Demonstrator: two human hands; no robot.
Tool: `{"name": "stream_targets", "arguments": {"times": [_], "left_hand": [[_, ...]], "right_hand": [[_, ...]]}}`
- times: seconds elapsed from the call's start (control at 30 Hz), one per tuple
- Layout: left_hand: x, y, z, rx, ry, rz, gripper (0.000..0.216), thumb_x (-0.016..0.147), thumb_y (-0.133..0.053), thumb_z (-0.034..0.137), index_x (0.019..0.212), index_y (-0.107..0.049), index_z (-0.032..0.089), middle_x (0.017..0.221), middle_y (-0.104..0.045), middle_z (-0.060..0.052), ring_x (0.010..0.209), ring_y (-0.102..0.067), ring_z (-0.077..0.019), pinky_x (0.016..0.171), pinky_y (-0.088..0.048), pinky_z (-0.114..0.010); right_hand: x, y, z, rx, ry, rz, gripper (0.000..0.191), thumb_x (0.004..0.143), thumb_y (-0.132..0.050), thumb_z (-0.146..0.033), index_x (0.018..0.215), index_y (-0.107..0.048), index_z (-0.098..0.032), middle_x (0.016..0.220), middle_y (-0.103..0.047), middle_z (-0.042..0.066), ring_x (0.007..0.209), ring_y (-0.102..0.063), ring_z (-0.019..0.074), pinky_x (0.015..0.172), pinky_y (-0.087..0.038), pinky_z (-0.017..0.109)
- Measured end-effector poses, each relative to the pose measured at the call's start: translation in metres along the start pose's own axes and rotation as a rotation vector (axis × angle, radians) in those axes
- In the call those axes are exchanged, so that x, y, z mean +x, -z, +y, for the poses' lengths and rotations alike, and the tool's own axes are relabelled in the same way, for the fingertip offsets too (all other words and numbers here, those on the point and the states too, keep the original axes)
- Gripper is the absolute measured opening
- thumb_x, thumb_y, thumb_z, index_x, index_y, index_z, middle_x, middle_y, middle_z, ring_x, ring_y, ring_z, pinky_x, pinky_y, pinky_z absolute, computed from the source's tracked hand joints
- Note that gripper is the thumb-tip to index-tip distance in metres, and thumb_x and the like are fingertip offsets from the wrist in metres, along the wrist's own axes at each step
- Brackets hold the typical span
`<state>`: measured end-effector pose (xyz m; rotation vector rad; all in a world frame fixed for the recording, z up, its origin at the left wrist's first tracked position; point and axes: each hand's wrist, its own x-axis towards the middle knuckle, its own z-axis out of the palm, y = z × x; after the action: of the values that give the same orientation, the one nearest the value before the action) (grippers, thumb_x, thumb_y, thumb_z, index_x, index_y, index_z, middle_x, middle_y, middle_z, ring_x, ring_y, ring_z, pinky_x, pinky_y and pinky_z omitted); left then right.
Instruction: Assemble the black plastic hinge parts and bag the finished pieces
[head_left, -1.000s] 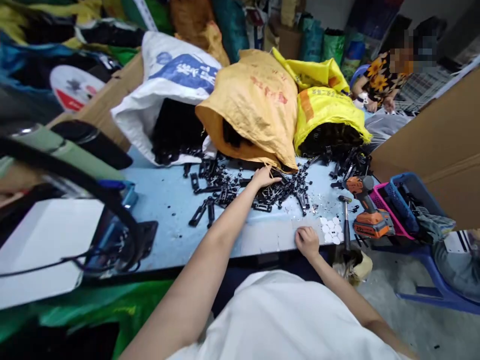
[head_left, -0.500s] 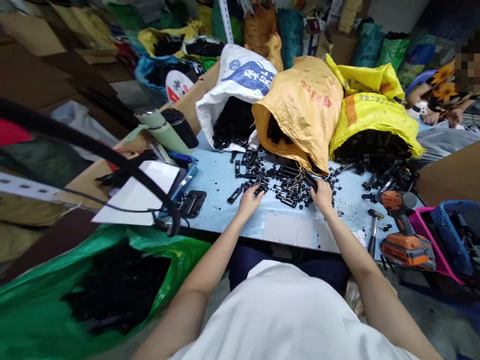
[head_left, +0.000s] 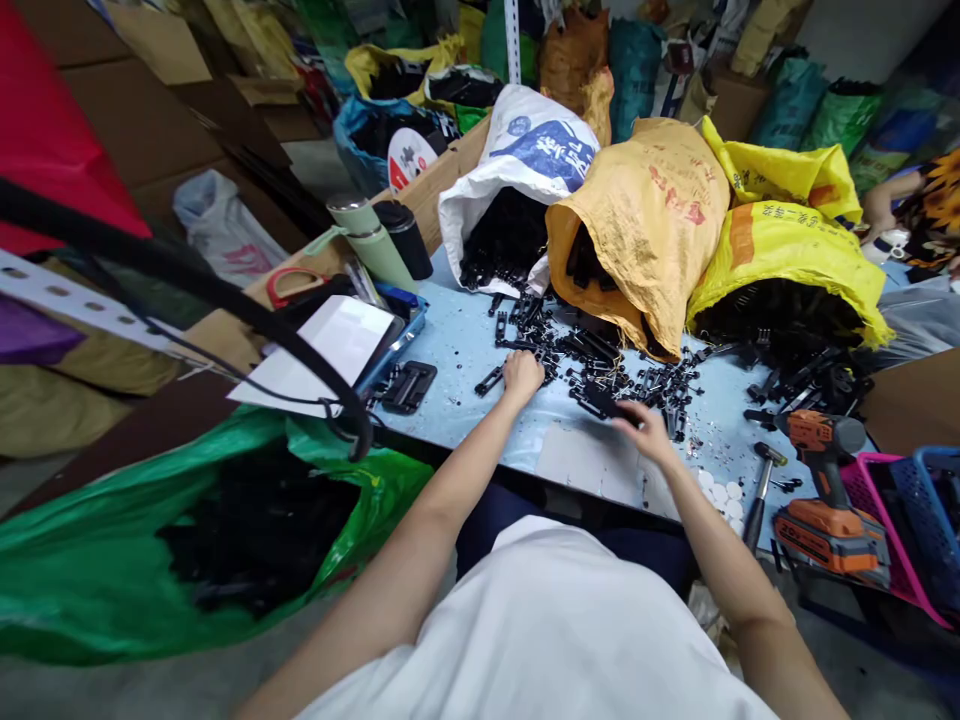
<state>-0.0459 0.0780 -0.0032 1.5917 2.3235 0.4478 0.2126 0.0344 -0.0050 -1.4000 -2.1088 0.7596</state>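
Observation:
My right hand (head_left: 646, 432) grips one end of a flat black plastic piece (head_left: 602, 399), tilted just above the near edge of a scatter of small black parts (head_left: 589, 345). My left hand (head_left: 523, 376) rests at the left of that scatter with its fingers curled down; what they hold, if anything, is hidden. Beside it on the blue tabletop (head_left: 450, 400) lies a slim black part (head_left: 489, 381). A pale rectangular sheet (head_left: 577, 458) is on the table's front edge, below the black piece.
Three open sacks, white (head_left: 517, 140), orange (head_left: 645, 220) and yellow (head_left: 795, 250), spill black parts at the back. At right are a hammer (head_left: 760, 490), a cordless drill (head_left: 829, 500) and baskets (head_left: 892, 530). A green bag (head_left: 90, 600) gapes at lower left. Another person's arm (head_left: 889, 205) shows at far right.
My right hand has come nearer to me, bringing the black piece out from by the orange sack. My left hand has curled over the parts. The view has turned somewhat left.

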Motion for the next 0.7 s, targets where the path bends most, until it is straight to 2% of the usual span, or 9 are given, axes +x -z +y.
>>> {"name": "stream_targets", "arguments": {"times": [0.07,0.1,0.2,0.27,0.33,0.43,0.53,0.6,0.7], "left_hand": [[0.005,0.002,0.008,0.012,0.025,-0.015,0.024,0.076,-0.048,0.013,0.095,-0.060,0.006,0.101,-0.060,-0.019,0.102,-0.052,-0.0295,0.086,-0.042,-0.040],[0.005,0.003,0.007,0.003,0.021,0.005,0.023,0.076,-0.048,0.013,0.095,-0.060,0.007,0.102,-0.059,-0.019,0.103,-0.051,-0.0296,0.087,-0.042,-0.041],[-0.005,0.008,-0.004,-0.121,-0.054,0.156,0.022,0.076,-0.051,0.018,0.096,-0.057,0.011,0.105,-0.058,-0.015,0.107,-0.049,-0.0278,0.091,-0.039,-0.041],[-0.018,0.012,-0.014,-0.284,-0.159,0.296,0.020,0.076,-0.053,0.021,0.095,-0.055,0.015,0.105,-0.059,-0.012,0.106,-0.050,-0.0247,0.093,-0.040,-0.038],[-0.036,0.016,-0.020,-0.422,-0.273,0.362,0.019,0.079,-0.053,0.025,0.096,-0.053,0.016,0.102,-0.059,-0.009,0.101,-0.053,-0.0214,0.090,-0.042,-0.034],[-0.067,0.014,-0.021,-0.487,-0.453,0.235,0.021,0.082,-0.051,0.029,0.099,-0.053,0.018,0.095,-0.061,-0.007,0.091,-0.058,-0.0193,0.083,-0.046,-0.032],[-0.095,0.002,-0.014,-0.450,-0.574,0.018,0.021,0.083,-0.050,0.029,0.100,-0.055,0.018,0.094,-0.060,-0.007,0.089,-0.059,-0.0201,0.079,-0.047,-0.032],[-0.108,-0.008,-0.010,-0.430,-0.567,-0.066,0.022,0.084,-0.048,0.028,0.102,-0.056,0.018,0.096,-0.060,-0.008,0.089,-0.059,-0.0206,0.078,-0.048,-0.032],[-0.119,-0.021,-0.008,-0.431,-0.506,-0.099,0.025,0.085,-0.046,0.026,0.106,-0.056,0.018,0.098,-0.060,-0.008,0.091,-0.059,-0.0211,0.080,-0.048,-0.033]], "right_hand": [[-0.014,-0.017,-0.002,-0.064,0.106,-0.126,0.035,0.078,-0.058,-0.043,0.106,-0.062,-0.022,0.097,-0.066,0.007,0.088,-0.059,0.0218,0.079,-0.047,0.037],[-0.016,-0.022,-0.001,-0.113,0.114,-0.137,0.034,0.078,-0.058,-0.041,0.106,-0.062,-0.021,0.097,-0.066,0.008,0.088,-0.058,0.0225,0.080,-0.046,0.038],[-0.004,-0.027,0.008,-0.180,-0.016,0.002,0.032,0.077,-0.059,-0.037,0.104,-0.063,-0.020,0.101,-0.065,0.011,0.090,-0.056,0.0247,0.083,-0.044,0.042],[0.008,-0.024,0.016,-0.031,-0.131,0.077,0.033,0.074,-0.061,-0.039,0.100,-0.064,-0.019,0.100,-0.065,0.010,0.090,-0.056,0.0248,0.083,-0.043,0.043],[0.014,-0.021,0.022,0.222,-0.246,0.081,0.037,0.071,-0.062,-0.044,0.098,-0.064,-0.019,0.092,-0.066,0.009,0.085,-0.058,0.0236,0.080,-0.045,0.042],[0.008,-0.018,0.023,0.541,-0.352,0.014,0.047,0.069,-0.060,-0.049,0.106,-0.059,-0.020,0.081,-0.065,0.005,0.075,-0.061,0.0209,0.071,-0.049,0.037],[-0.005,-0.014,0.015,0.729,-0.311,-0.076,0.058,0.067,-0.061,-0.048,0.119,-0.050,-0.024,0.086,-0.063,0.003,0.075,-0.062,0.0195,0.069,-0.050,0.035],[-0.013,-0.013,0.008,0.650,-0.236,-0.050,0.058,0.067,-0.062,-0.043,0.120,-0.049,-0.024,0.096,-0.060,0.005,0.080,-0.061,0.0199,0.072,-0.050,0.036],[-0.025,-0.013,-0.003,0.193,-0.101,0.129,0.049,0.071,-0.060,-0.032,0.118,-0.053,-0.021,0.109,-0.055,0.011,0.095,-0.055,0.0242,0.082,-0.046,0.041]]}}
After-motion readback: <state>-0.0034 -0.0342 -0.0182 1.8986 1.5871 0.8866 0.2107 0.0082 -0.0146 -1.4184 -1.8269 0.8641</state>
